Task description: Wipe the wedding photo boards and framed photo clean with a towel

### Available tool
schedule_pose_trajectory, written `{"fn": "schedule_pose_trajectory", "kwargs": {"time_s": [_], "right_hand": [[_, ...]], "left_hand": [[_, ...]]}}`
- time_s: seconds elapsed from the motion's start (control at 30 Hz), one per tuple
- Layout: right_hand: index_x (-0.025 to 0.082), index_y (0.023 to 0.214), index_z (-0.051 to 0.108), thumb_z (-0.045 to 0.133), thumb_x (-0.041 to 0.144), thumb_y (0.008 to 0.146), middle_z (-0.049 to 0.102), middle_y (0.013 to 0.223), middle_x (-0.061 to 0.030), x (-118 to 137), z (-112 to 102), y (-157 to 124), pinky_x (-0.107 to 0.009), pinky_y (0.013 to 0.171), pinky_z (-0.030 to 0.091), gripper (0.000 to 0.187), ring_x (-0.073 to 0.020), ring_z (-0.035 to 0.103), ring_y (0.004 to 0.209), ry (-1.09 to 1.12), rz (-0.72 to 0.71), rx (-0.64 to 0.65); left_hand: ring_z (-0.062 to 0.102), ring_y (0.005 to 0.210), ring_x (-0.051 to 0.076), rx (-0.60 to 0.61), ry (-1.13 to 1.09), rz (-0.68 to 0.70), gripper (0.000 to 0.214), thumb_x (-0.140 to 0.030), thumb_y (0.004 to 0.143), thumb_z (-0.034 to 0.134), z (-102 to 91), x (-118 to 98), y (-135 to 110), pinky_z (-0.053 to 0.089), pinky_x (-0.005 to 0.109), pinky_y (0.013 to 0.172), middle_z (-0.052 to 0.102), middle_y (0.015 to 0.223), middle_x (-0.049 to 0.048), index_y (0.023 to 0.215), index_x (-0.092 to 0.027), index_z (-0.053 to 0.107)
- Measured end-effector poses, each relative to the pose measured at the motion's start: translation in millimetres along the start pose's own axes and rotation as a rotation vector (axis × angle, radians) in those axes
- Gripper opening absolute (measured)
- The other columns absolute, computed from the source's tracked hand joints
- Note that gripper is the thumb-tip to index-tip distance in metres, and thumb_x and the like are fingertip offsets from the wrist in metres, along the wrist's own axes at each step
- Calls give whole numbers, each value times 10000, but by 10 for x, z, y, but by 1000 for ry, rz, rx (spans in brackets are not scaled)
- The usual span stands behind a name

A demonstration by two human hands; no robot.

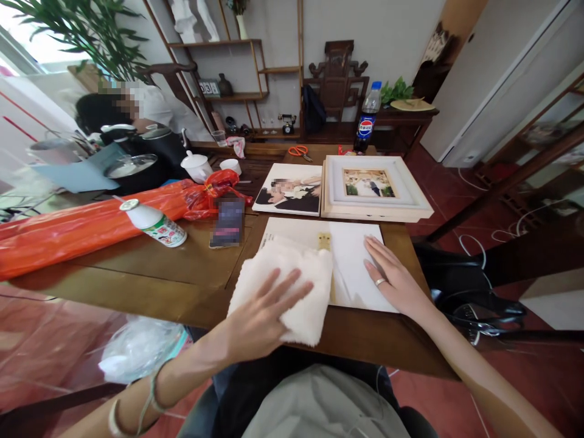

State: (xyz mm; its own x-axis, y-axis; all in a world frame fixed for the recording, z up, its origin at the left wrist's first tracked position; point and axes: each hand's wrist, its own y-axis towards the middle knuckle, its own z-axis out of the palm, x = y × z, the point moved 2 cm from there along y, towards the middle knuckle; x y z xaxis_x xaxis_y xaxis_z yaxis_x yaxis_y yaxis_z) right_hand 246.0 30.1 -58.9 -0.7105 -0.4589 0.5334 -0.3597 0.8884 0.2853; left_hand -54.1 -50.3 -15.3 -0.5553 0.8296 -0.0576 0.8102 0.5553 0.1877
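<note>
Under my left hand (267, 313) lies a fluffy white cloth (303, 319), pressed down with outspread fingers. The cloth covers the left front part of a flat white panel (360, 258), perhaps an album or the back of a picture. A yellowish fitting (324, 241) shows near the panel's middle. My right hand (395, 277), with a ring on one finger, rests flat on the panel's right side. Just behind stand a photo print of a couple (292, 194) and a white-framed photo (369, 185), both lying on the table.
On the wooden table (182, 286) are a phone (227, 222), a white bottle (155, 222), a long orange plastic-wrapped bundle (91, 228), orange-handled scissors (298, 152), a teapot (197, 166) and a cola bottle (367, 118). Another person (159, 106) sits at the far left.
</note>
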Motion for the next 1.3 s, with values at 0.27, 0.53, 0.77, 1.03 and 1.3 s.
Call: {"fn": "schedule_pose_trajectory", "kwargs": {"time_s": [0.27, 0.53, 0.77, 1.03, 1.3], "right_hand": [[242, 1487, 360, 385, 426, 983, 352, 1543, -58, 6, -6, 10, -492, 1188, 252, 537, -247, 279, 1433, 8, 7, -2], [218, 1479, 376, 379, 430, 983, 358, 1539, -79, -9, -7, 7, -493, 1186, 250, 540, -250, 278, 1434, 5, 8, 0], [156, 1470, 384, 378, 413, 985, 363, 1533, -111, -4, 5, 13, -461, 1192, 244, 549, -237, 278, 1435, -9, 5, 1], [184, 1470, 383, 383, 403, 985, 365, 1532, -109, -41, 22, 11, -491, 1183, 258, 532, -242, 282, 1433, -13, -15, -6], [132, 1460, 395, 378, 414, 986, 367, 1527, -138, -42, 22, 17, -482, 1184, 258, 552, -257, 283, 1432, -11, -18, -7]], "left_hand": [[231, 1458, 296, 86, -23, -102, 227, -248, 918, 540, -31, 564, 212, 195, 530, 1185, 324, 1557, 52, 821, -193, 737], [280, 1436, 275, 32, 88, -118, 329, -228, 974, 395, 15, 1087, 520, 198, 475, 1180, 403, 1510, 105, 935, -92, 693], [221, 1458, 305, 56, -29, -30, 254, -235, 916, 521, -9, 452, 196, 161, 548, 1188, 359, 1538, 85, 774, -167, 721], [211, 1458, 348, 9, -82, 23, 291, -290, 890, 568, 20, -24, -107, 91, 563, 1195, 322, 1559, 63, 659, -171, 699], [623, 1082, 270, 62, -68, -277, 447, -398, 1003, 358, -215, 903, 452, 474, 401, 956, 711, 930, 130, 804, -144, 668]]}}
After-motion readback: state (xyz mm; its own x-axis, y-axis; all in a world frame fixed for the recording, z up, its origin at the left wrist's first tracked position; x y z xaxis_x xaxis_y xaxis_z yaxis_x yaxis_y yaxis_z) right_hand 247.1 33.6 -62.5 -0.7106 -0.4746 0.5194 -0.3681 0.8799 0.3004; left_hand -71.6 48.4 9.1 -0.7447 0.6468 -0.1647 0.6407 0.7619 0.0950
